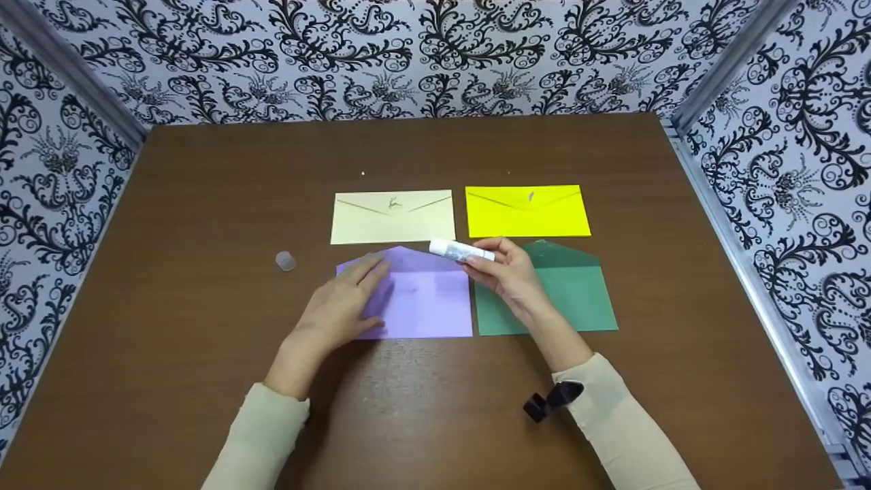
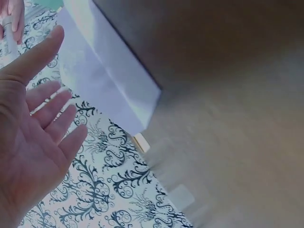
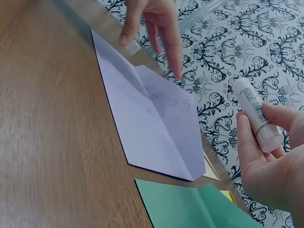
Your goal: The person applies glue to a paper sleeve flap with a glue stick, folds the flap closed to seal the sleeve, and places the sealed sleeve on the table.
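Observation:
A purple envelope [image 1: 425, 306] lies on the table with its pointed flap raised away from the body. Over its left part hovers my left hand [image 1: 337, 306], fingers extended and holding nothing; the right wrist view shows it apart from the paper. My right hand [image 1: 510, 275] grips a white glue stick [image 3: 254, 107] between thumb and fingers, above the top edges of the purple and green envelopes. A shiny, wet-looking patch [image 3: 179, 106] marks the purple flap. Partly behind my right hand and forearm is a green envelope [image 1: 578, 296], its flap also unfolded.
Behind stand a cream envelope [image 1: 395, 228] and a yellow envelope [image 1: 527, 219], both lying flat with flaps folded down. A small translucent cap [image 1: 285, 261] sits left of the purple envelope. The brown table [image 1: 204, 327] is bordered by patterned walls [image 1: 476, 61].

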The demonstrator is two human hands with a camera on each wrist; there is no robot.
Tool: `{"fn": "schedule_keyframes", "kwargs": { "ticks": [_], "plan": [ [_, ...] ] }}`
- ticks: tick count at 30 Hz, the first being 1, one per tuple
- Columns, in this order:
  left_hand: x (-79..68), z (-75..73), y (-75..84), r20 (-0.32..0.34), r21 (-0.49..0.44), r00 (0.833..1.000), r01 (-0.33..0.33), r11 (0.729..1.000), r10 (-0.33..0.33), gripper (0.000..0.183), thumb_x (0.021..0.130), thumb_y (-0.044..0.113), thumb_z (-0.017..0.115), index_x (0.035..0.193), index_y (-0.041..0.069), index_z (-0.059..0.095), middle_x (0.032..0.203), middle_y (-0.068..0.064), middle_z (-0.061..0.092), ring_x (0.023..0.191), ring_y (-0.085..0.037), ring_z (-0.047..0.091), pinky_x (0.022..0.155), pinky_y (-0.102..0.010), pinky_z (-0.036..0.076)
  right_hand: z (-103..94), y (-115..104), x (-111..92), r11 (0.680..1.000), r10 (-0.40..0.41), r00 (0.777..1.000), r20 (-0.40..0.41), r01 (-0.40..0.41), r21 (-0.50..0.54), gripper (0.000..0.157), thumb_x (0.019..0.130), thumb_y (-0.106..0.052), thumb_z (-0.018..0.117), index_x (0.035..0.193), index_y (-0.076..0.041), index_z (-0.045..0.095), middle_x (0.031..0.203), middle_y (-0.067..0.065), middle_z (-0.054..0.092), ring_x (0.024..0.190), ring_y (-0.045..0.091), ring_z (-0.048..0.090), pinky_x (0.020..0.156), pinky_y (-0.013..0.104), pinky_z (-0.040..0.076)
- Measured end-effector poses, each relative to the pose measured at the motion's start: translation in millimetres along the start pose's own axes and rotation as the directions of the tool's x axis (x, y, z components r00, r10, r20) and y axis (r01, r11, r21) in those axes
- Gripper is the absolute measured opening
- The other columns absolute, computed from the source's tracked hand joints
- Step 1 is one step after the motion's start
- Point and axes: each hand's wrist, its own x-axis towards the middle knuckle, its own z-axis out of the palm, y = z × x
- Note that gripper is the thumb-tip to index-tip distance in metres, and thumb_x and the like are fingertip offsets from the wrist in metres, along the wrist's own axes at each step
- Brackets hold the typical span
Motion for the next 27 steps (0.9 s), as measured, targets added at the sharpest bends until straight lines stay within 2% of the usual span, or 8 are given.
{"fn": "schedule_keyframes", "kwargs": {
  "ticks": [3, 6, 10, 15, 19, 24, 27],
  "plan": [
    [6.8, 0.7, 3.6, -0.014, 0.007, 1.000, 0.003, 1.000, -0.003, 0.107, 0.073, 0.034, 0.089, 0.157, 0.005, 0.028, 0.165, -0.011, 0.025, 0.152, -0.031, 0.029, 0.122, -0.046, 0.033, -0.7, 1, -1, 1.000, 0.008, 1.000, -0.005, -0.008, 0.005, 0.026, 0.092, 0.005, 0.064, 0.115, 0.001, 0.053, 0.120, 0.017, 0.057, 0.092, 0.019, 0.072, 0.096, 0.041, 0.055],
    [12.1, 5.2, 6.3, -0.005, 0.025, 1.000, 0.006, 1.000, -0.006, 0.117, 0.071, 0.038, 0.089, 0.158, 0.002, 0.019, 0.168, -0.012, 0.015, 0.155, -0.030, 0.020, 0.127, -0.045, 0.021, -0.4, 0, -2, 1.000, 0.013, 1.000, -0.010, -0.013, 0.015, 0.026, 0.091, 0.005, 0.064, 0.114, 0.000, 0.054, 0.118, 0.016, 0.058, 0.090, 0.019, 0.072, 0.096, 0.042, 0.054],
    [16.8, 12.7, 8.6, 0.027, 0.055, 0.999, 0.030, 0.998, -0.031, 0.126, 0.071, 0.038, 0.090, 0.159, 0.001, 0.009, 0.169, -0.013, 0.005, 0.157, -0.030, 0.012, 0.128, -0.045, 0.016, -0.1, 0, -3, 1.000, 0.009, 1.000, -0.007, -0.009, 0.027, 0.025, 0.091, 0.006, 0.063, 0.113, 0.000, 0.054, 0.117, 0.017, 0.058, 0.089, 0.019, 0.073, 0.094, 0.041, 0.055],
    [18.6, 17.6, 10.4, 0.059, 0.076, 0.997, 0.051, 0.996, -0.056, 0.128, 0.071, 0.037, 0.090, 0.159, 0.000, 0.005, 0.169, -0.015, 0.002, 0.157, -0.031, 0.009, 0.128, -0.046, 0.015, 0.3, -1, -5, 1.000, -0.004, 1.000, 0.008, 0.003, 0.017, 0.024, 0.092, 0.006, 0.063, 0.114, 0.000, 0.053, 0.115, 0.016, 0.059, 0.090, 0.019, 0.072, 0.094, 0.041, 0.056],
    [19.3, 18.5, 11.9, 0.063, 0.099, 0.997, 0.043, 0.994, -0.050, 0.126, 0.072, 0.038, 0.088, 0.159, 0.000, 0.006, 0.169, -0.016, 0.005, 0.157, -0.031, 0.011, 0.128, -0.046, 0.016, -0.6, -1, -4, 1.000, -0.009, 1.000, 0.011, 0.009, 0.013, 0.024, 0.092, 0.005, 0.063, 0.114, 0.000, 0.054, 0.114, 0.015, 0.060, 0.089, 0.018, 0.072, 0.094, 0.041, 0.056],
    [18.0, 20.7, 14.7, 0.029, 0.116, 0.999, 0.020, 0.993, -0.023, 0.121, 0.073, 0.037, 0.087, 0.159, 0.000, 0.009, 0.165, -0.019, 0.017, 0.155, -0.033, 0.016, 0.127, -0.046, 0.019, -1.2, -2, -5, 1.000, -0.007, 1.000, 0.017, 0.007, 0.017, 0.024, 0.092, 0.005, 0.063, 0.114, 0.000, 0.054, 0.111, 0.013, 0.062, 0.089, 0.018, 0.072, 0.092, 0.038, 0.058],
    [16.2, 22.3, 16.8, -0.007, 0.137, 1.000, 0.008, 0.990, -0.007, 0.119, 0.073, 0.036, 0.087, 0.158, 0.000, 0.012, 0.159, -0.021, 0.024, 0.152, -0.034, 0.026, 0.126, -0.045, 0.023, -1.6, -3, -6, 1.000, -0.012, 1.000, 0.024, 0.011, 0.021, 0.025, 0.092, 0.006, 0.063, 0.114, 0.001, 0.053, 0.109, 0.012, 0.063, 0.091, 0.017, 0.071, 0.089, 0.033, 0.060]
  ]
}}
